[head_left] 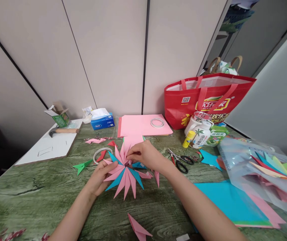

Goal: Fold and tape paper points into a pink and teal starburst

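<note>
A round folded-paper star (pixel 127 182) of pink and blue points is held up over the green wood-patterned table. My left hand (pixel 100 177) pinches its left side, thumb on a pink point near a blue one. At its upper right, my right hand (pixel 146 154) has its fingers closed on the pink points near the centre. Behind and below the star lie loose folded pieces: a green one (pixel 81 166), a pink one (pixel 157 179) and another pink one (pixel 138 228) near the front edge.
Pink sheets (pixel 143 124) lie at the back with a tape roll (pixel 157 123). Scissors (pixel 180 160), a glue stick (pixel 188 139), white jars (pixel 202 134) and a red bag (pixel 178 110) stand or lie right. Blue sheets (pixel 224 201) lie front right; a hammer (pixel 64 131) rests on a white board (pixel 48 147).
</note>
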### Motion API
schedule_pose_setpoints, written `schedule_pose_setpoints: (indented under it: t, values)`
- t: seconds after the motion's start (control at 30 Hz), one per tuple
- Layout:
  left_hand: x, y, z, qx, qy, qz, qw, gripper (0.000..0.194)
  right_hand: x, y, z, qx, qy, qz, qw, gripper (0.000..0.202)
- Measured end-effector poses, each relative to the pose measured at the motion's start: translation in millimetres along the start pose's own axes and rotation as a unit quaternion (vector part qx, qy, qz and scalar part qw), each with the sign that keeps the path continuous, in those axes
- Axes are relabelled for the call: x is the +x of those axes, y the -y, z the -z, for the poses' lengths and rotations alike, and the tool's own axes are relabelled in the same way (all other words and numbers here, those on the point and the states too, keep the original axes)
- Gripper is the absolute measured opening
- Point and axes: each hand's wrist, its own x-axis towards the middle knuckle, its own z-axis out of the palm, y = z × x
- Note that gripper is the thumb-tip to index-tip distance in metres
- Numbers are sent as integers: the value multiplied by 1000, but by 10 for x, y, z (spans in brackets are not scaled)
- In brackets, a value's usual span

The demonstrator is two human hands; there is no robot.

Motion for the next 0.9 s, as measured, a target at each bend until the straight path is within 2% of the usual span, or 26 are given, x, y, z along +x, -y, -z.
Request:
schedule_pose_setpoints:
  t: [0.27,0.9]
  values:
    - [2,9,13,16,5,4,1000,28,13,26,4,-35,-7,-1,999,12]
    - [-2,-7,-13,18,8,1,1000,19,10,-9,-26,-4,-5,-29,1000,14]
